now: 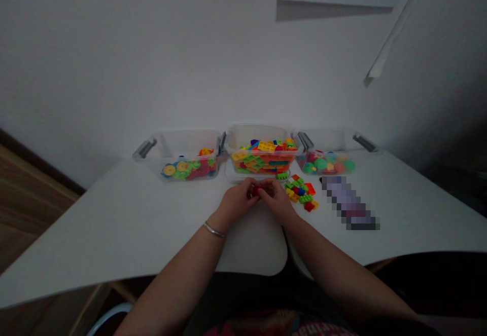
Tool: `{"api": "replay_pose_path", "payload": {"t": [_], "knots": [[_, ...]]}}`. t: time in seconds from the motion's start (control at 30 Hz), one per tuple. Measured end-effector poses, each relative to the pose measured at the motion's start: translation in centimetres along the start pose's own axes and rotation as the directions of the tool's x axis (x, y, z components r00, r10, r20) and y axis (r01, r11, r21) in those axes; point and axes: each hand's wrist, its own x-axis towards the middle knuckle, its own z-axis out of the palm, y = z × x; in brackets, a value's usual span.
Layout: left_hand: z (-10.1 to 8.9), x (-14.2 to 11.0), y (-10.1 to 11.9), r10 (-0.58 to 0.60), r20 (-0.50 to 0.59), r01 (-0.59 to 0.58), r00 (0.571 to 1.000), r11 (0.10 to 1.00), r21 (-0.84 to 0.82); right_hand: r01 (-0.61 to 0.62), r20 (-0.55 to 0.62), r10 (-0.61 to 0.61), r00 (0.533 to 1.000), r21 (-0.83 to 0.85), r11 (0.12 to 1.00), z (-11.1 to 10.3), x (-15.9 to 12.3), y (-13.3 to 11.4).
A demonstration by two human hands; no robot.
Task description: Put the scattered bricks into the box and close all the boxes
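Note:
My left hand [238, 200] and my right hand [276, 198] meet in front of the middle box, fingers curled together around a small red toy brick [256, 190]. Most of the brick is hidden by the fingers, so its full shape does not show. Just right of my right hand lies a loose pile of toy bricks [299, 190] in green, yellow, red, orange and blue. Behind both hands stands the middle clear plastic box [262, 128], holding many coloured bricks.
A clear box [190, 136] at the left holds wheel-like and green and pink pieces. Another clear box [329, 136] at the right contains rounded coloured pieces. A blurred-out phone-shaped object [350, 201] lies on the white table [152, 224]. The wall rises directly behind the boxes.

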Motion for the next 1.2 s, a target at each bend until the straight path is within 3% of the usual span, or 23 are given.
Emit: {"api": "replay_pose_path", "payload": {"t": [0.27,0.37,0.43,0.5,0.6,0.7,0.77,0.93,1.07,1.2], "knots": [[-0.2,0.0,0.1,0.024,-0.016,-0.025,1.0,0.997,-0.068,-0.01,0.022,0.011,1.0,-0.041,0.999,-0.3,-0.1,-0.6],[-0.2,-0.1,0.0,0.008,-0.055,-0.013,0.998,0.996,-0.091,0.126,-0.013,-0.129,0.992,-0.132,0.983,-1.1,0.4,-2.4],[-0.3,-0.2,0.0,0.011,-0.065,-0.015,0.998,0.998,-0.06,0.297,-0.093,-0.332,0.939,-0.274,0.915,-2.0,1.2,-4.2],[-0.4,-0.3,-0.1,0.017,-0.045,-0.018,0.999,1.0,-0.019,0.384,-0.154,-0.498,0.853,-0.461,0.8,-3.1,2.5,-6.0],[-0.5,-0.4,-0.1,0.012,-0.03,-0.012,0.999,1.0,0.01,0.419,-0.144,-0.64,0.755,-0.645,0.64,-4.5,4.7,-7.7],[-0.5,-0.4,-0.3,0.017,-0.033,-0.016,0.999,1.0,0.018,0.381,-0.181,-0.686,0.705,-0.719,0.581,-5.4,6.6,-8.0],[-0.5,-0.5,-0.4,0.019,-0.035,-0.018,0.999,1.0,0.018,0.355,-0.183,-0.667,0.722,-0.729,0.585,-5.8,7.5,-7.5],[-0.2,-0.4,-0.5,0.017,-0.026,-0.016,1.0,1.0,0.016,0.305,-0.118,-0.554,0.824,-0.731,0.611,-6.3,8.0,-6.1],[-0.1,-0.3,-0.4,0.008,-0.018,-0.007,1.0,0.999,0.032,0.308,-0.047,-0.59,0.806,-0.817,0.487,-6.3,7.6,-5.3],[0.1,-0.3,-0.5,0.018,-0.018,-0.017,1.0,0.999,0.027,0.404,0.054,-0.659,0.75,-0.827,0.392,-6.2,7.2,-4.5]]}}
